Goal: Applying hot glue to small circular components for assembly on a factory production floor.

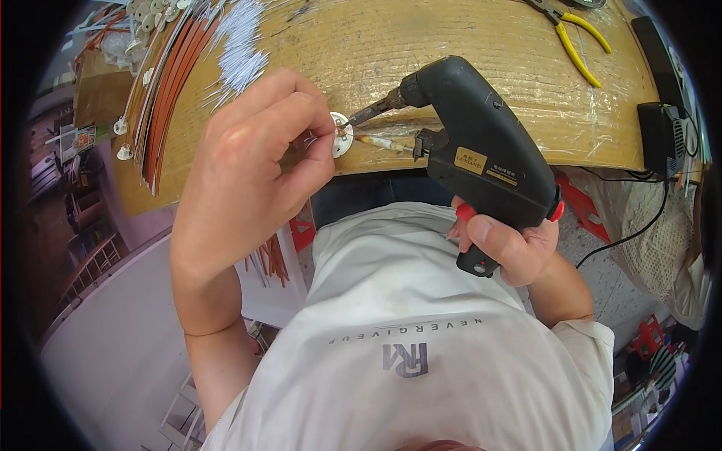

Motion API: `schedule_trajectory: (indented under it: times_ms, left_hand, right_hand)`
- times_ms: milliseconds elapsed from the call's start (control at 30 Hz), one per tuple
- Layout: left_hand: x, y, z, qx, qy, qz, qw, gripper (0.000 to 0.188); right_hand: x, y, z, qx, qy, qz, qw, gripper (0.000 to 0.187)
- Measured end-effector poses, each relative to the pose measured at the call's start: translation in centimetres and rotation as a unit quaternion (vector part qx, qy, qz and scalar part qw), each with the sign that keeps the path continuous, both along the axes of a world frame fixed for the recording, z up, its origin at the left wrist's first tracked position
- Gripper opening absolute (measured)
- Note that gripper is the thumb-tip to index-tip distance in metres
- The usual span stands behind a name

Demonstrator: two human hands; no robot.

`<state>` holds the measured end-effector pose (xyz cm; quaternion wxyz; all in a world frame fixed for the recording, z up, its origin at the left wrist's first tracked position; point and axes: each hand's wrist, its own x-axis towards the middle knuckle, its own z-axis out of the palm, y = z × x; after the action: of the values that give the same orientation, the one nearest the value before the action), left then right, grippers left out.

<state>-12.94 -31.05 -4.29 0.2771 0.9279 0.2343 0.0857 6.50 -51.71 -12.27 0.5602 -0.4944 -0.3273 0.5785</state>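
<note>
Left of centre, the left hand (259,150) is pinched together at a white disc (344,144); centre right, the right hand (515,252) clasps a black soldering gun (481,128).

Around our round white disc (344,143), our left hand (256,150) pinches its fingertips at nine o'clock, our right hand (511,246) grips a black soldering gun (489,135) from four o'clock, and yellow-handled pliers (574,56) lie at two.
</note>
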Motion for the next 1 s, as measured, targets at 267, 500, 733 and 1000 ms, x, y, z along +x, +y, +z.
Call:
schedule_trajectory:
  times_ms: [267, 500, 733, 1000]
  left_hand:
    - [-0.2, -0.1, -0.25, 0.0, -0.018, 0.006, 1.0, 0.014]
    - [-0.38, -0.23, -0.37, -0.023, -0.026, 0.019, 0.999, 0.012]
    - [-0.42, -0.25, -0.48, -0.033, -0.035, 0.02, 0.999, 0.013]
    - [-0.47, -0.3, -0.63, -0.029, -0.042, 0.022, 0.998, 0.012]
  right_hand:
    - [-0.07, 0.05, -0.29, 0.013, 0.005, -0.002, 1.0, 0.042]
    - [-0.08, 0.01, -0.54, 0.019, 0.004, 0.001, 1.0, 0.042]
    - [-0.08, -0.04, -0.53, 0.006, 0.008, -0.003, 1.0, 0.044]
    - [-0.19, -0.17, -0.63, 0.007, 0.01, -0.002, 1.0, 0.044]
